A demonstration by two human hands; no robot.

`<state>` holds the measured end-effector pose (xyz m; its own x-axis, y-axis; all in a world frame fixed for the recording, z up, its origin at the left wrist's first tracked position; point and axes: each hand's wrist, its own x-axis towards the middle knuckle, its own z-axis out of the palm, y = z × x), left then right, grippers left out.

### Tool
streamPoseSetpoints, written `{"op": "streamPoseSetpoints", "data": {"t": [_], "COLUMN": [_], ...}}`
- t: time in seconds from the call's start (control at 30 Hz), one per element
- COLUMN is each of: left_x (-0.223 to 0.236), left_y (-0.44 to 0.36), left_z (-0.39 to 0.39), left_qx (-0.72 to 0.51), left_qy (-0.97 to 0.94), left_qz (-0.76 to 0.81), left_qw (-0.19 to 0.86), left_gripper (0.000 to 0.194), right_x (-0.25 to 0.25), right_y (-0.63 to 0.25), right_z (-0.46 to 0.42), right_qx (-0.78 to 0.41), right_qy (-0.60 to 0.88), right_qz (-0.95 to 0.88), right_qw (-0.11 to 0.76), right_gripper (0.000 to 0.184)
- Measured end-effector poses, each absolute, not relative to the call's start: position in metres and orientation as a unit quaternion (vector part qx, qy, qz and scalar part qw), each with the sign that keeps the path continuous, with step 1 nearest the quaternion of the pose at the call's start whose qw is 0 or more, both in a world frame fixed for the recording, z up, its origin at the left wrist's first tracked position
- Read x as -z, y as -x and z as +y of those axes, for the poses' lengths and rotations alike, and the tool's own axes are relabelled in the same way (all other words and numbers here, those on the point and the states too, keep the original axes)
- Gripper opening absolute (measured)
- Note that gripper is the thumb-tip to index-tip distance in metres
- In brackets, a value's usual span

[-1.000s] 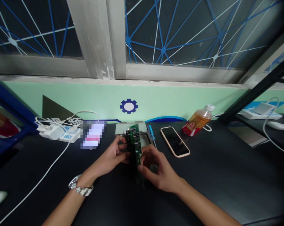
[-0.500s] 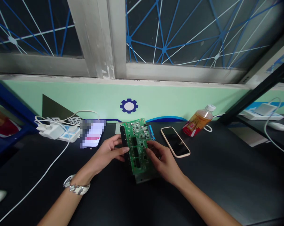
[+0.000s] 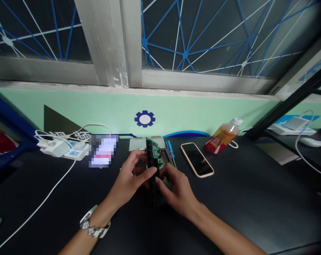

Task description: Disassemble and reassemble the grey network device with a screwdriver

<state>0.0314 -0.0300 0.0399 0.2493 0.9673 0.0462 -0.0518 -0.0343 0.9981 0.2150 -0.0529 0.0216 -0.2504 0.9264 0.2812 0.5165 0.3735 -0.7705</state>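
Wears a white-and-silver wristband [image 3: 93,226] on the left. Grips a green circuit board [image 3: 155,150], tilted nearly on edge above the black desk [image 3: 139,233] — clasped with the left hand [image 3: 134,173], pinched at its right side with the right hand [image 3: 178,189]. Shows beyond, at right, a smartphone [image 3: 198,161], a blue-handled tool [image 3: 170,148] and — farther right — a tilted drink bottle [image 3: 221,138].

Around the wrist of the left hand [image 3: 132,175] sits a rounded, pale whitish band [image 3: 90,213] with greyish patches toward one end, together with a silvery bracelet [image 3: 91,231] of small, shiny linked ornaments, while the right hand [image 3: 181,191] and its wrist are bare.
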Motion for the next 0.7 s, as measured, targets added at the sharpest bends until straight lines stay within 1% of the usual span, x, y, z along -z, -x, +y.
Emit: {"op": "streamPoseSetpoints", "data": {"t": [0.27, 0.37, 0.43, 0.53, 0.6, 0.7], "left_x": [-0.037, -0.032, -0.027, -0.018, -0.014, -0.012], "left_y": [-0.030, -0.027, -0.026, -0.024, -0.024, -0.024], "left_z": [-0.031, -0.029, -0.027, -0.024, -0.023, -0.021], "left_qx": [-0.444, -0.447, -0.467, -0.451, -0.421, -0.427], "left_qy": [-0.568, -0.562, -0.534, -0.479, -0.462, -0.457], "left_qz": [0.348, 0.361, 0.376, 0.344, 0.307, 0.301], "left_qw": [0.599, 0.595, 0.596, 0.670, 0.717, 0.720], "left_gripper": [0.046, 0.047, 0.052, 0.057, 0.053, 0.043], "right_x": [-0.019, -0.022, -0.022, -0.022, -0.022, -0.024], "right_y": [-0.217, -0.218, -0.218, -0.218, -0.218, -0.221], "right_z": [-0.048, -0.046, -0.044, -0.043, -0.042, -0.039], "right_qx": [-0.443, -0.501, -0.532, -0.558, -0.564, -0.560], "right_qy": [0.443, 0.414, 0.397, 0.382, 0.380, 0.388], "right_qz": [-0.674, -0.634, -0.612, -0.594, -0.589, -0.579], "right_qw": [0.391, 0.418, 0.430, 0.435, 0.436, 0.448], "right_gripper": [0.022, 0.025, 0.026, 0.029, 0.030, 0.031]}}
